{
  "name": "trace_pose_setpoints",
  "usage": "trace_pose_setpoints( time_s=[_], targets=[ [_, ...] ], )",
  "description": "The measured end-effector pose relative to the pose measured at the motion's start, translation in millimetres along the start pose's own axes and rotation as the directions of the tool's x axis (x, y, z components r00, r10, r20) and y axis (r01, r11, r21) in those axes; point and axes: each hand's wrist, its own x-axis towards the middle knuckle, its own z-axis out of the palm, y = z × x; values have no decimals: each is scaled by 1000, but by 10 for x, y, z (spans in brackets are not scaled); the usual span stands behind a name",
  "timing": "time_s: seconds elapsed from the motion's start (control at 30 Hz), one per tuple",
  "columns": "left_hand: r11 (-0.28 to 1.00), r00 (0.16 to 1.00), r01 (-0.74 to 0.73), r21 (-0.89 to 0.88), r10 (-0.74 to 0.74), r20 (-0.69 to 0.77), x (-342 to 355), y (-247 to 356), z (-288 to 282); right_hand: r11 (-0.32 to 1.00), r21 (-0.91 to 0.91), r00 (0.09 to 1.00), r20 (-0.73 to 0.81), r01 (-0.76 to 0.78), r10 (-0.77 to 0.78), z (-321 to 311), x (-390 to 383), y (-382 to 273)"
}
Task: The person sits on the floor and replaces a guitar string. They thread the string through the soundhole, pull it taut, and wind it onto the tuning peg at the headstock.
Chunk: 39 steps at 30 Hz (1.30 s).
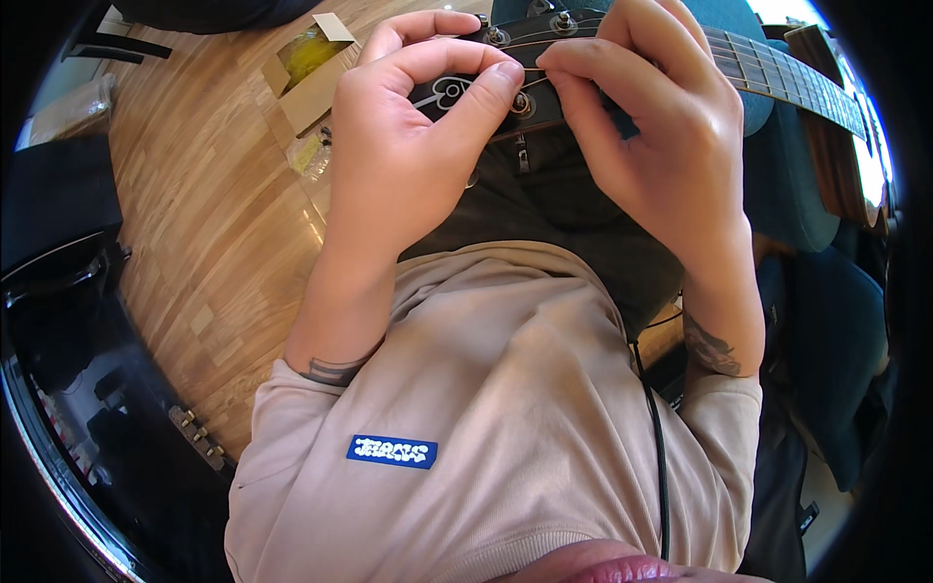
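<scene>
A guitar's dark headstock, with metal tuning posts and a white emblem, lies across the top of the view, its fretted neck running to the right. My left hand is over the headstock's left part, thumb and index pinched on a thin string beside a tuning post, other fingers curled. A short way right, my right hand pinches the same string between thumb and index; its other fingers bend over the neck end. The string between the two pinches is thin and partly hidden by my fingertips.
An open cardboard box with yellow contents sits on the wooden floor. Glossy black furniture fills the lower left. Teal upholstery and a wooden object are at the right. A black cable runs down my shirt.
</scene>
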Motion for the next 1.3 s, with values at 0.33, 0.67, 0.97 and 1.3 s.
trace_pose_setpoints(
  time_s=[0.33, 0.67, 0.97, 1.3],
  targets=[
    [993, 997, -60, 98, 63, -33, 20, -5, 15, 189, 731, 677, 459, -656, 575, 222, -876, -527],
    [987, 994, -89, 137, 97, -46, -48, -1, 21, -21, 757, 576, 514, -653, 636, 574, -740, -527],
    [982, 990, -124, 144, 132, -48, -54, -11, 26, 287, 714, 602, 231, -639, 765, 544, -791, -575],
    [999, 997, -32, 1, 32, -77, -55, 36, 67, -819, 516, 558, 769, -252, 312, 631, -902, -413]
  ],
)
